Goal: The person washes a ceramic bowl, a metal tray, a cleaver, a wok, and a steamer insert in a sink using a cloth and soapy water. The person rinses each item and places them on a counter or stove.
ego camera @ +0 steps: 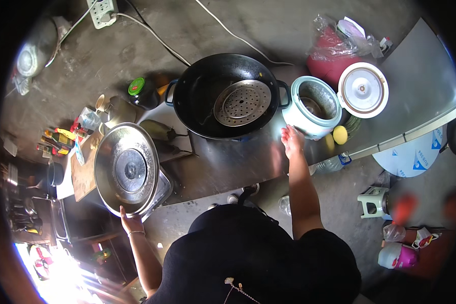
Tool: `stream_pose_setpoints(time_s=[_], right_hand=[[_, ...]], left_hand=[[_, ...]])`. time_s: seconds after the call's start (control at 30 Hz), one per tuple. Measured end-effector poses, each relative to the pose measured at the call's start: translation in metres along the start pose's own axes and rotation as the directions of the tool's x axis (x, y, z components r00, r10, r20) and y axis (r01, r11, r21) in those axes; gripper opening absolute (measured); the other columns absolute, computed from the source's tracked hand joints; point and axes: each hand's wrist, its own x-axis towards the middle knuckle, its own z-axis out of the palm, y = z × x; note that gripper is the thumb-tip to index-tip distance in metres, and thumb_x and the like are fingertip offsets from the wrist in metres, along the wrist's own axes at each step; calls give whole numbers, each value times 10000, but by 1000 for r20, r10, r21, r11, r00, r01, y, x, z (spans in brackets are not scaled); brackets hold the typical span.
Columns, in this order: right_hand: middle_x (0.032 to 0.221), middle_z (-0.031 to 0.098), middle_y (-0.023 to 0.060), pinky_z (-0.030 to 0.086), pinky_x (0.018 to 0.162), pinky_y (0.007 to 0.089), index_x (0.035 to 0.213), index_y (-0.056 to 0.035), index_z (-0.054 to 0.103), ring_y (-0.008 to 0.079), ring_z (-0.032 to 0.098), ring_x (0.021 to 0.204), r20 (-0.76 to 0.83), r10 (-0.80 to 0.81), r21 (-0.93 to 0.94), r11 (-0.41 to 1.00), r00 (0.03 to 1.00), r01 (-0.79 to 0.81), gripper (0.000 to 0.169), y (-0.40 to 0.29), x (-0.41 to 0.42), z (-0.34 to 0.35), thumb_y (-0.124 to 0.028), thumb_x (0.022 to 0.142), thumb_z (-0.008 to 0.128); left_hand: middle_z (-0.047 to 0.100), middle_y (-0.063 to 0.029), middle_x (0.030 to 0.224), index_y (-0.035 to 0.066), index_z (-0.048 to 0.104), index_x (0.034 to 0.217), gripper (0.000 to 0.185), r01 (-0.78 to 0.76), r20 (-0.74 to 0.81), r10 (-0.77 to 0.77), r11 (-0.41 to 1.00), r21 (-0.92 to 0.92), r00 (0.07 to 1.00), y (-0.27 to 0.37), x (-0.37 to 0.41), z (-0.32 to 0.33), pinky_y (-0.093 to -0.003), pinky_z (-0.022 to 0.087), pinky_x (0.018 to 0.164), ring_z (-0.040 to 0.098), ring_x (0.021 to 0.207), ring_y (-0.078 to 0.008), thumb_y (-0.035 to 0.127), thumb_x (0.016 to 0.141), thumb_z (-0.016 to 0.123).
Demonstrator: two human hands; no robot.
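Note:
My left hand [132, 223] grips the lower rim of a large round stainless-steel lid [110, 167], tilted so its inner face shows. Just behind the lid, a metal tray [165, 190] lies partly hidden on the counter. My right hand [293, 140] is empty, fingers slightly curled, beside the front of a pale green rice cooker [304, 117]. The cooker's hinged lid [361, 90] is raised, showing the inside. Between my hands, farther back, sits a black two-handled wok [197, 102]. A perforated metal steamer plate [243, 102] rests in it.
Eggplants [155, 130] lie left of the wok, near a green-lidded jar [136, 86]. Bottles [59, 140] and a wooden board [81, 174] stand farther left. Yellow produce [340, 135] is by the cooker; a red container [330, 62] stands behind. Cables [152, 32] run behind the wok.

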Motion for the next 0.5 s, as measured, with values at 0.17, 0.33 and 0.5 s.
stream_pose_setpoints(time_s=[0.17,0.33,0.5], right_hand=[[702,582,64,397,480,215,922,-20,552,99,489,511,-78,-75,26,997,994,78,162,-13,10,17,-166,872,502],[721,592,69,405,483,202,976,-16,547,94,497,522,-42,-203,-115,974,978,197,205,-32,25,20,-187,878,493],[720,595,65,423,511,236,912,-10,559,111,509,528,39,-274,-246,930,961,274,158,-33,32,12,-155,855,529]], left_hand=[[433,-68,1199,42,419,1196,602,23,-148,-8,994,104,989,7,-5,-9,-398,416,858,494,1019,-263,390,755,635],[368,-79,1241,46,401,1198,604,-57,-333,133,972,229,933,-1,-28,6,-403,430,827,482,938,-243,362,747,649],[461,-93,1191,54,413,1224,432,-690,-30,923,309,655,385,5,-39,50,-329,401,808,475,972,-193,211,848,557]])
